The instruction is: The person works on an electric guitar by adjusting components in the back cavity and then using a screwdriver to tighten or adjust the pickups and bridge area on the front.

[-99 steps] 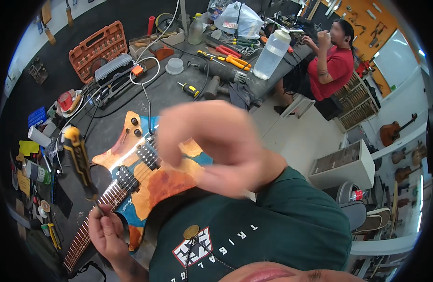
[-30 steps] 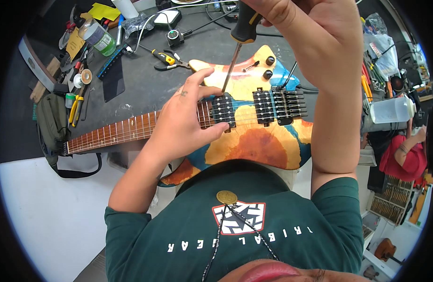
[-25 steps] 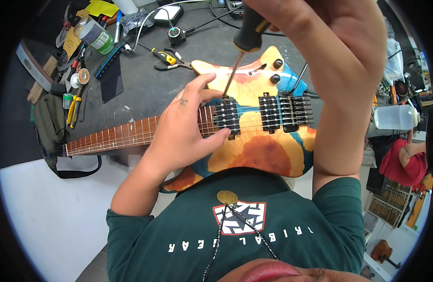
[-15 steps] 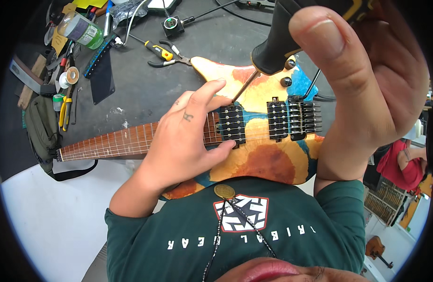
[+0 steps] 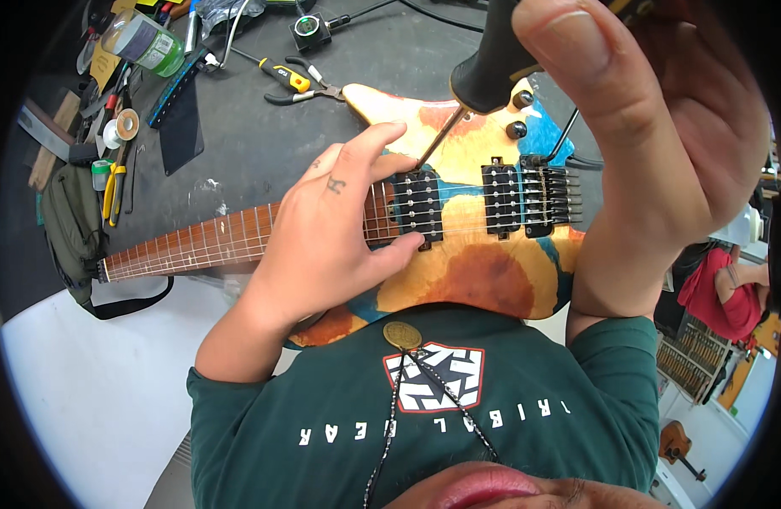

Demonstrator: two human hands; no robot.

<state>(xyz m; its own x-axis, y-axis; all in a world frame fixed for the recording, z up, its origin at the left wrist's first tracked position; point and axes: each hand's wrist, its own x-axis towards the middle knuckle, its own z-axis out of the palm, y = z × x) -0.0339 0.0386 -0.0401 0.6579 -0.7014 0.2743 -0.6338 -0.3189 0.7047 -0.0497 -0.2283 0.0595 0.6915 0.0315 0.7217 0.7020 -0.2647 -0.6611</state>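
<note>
An electric guitar (image 5: 479, 276) with a yellow, brown and blue body lies across in front of me, its neck pointing left. My left hand (image 5: 322, 204) reaches over the strings where the neck meets the body. Its thumb and a finger span the black neck pickup (image 5: 419, 208), touching its two ends. High on the right, my right hand (image 5: 662, 127) is closed round the black handle of a screwdriver (image 5: 479, 81); the rest of its fingers are partly cut off. The screwdriver's tilted shaft ends at the pickup's far edge, beside my left fingertip.
Cutting pliers (image 5: 322, 89) and a yellow-black screwdriver (image 5: 284, 75) lie beyond the guitar. A jar (image 5: 144, 42), solder spool (image 5: 125, 125) and several tools crowd the far left, near a green pouch (image 5: 75, 216). A tremolo arm (image 5: 562, 136) sticks up by the bridge. Someone in red (image 5: 721, 288) is at right.
The whole scene sits slightly higher in the picture. Both hands keep their places on the guitar and screwdriver; the driver's tip stays at the pickup's edge.
</note>
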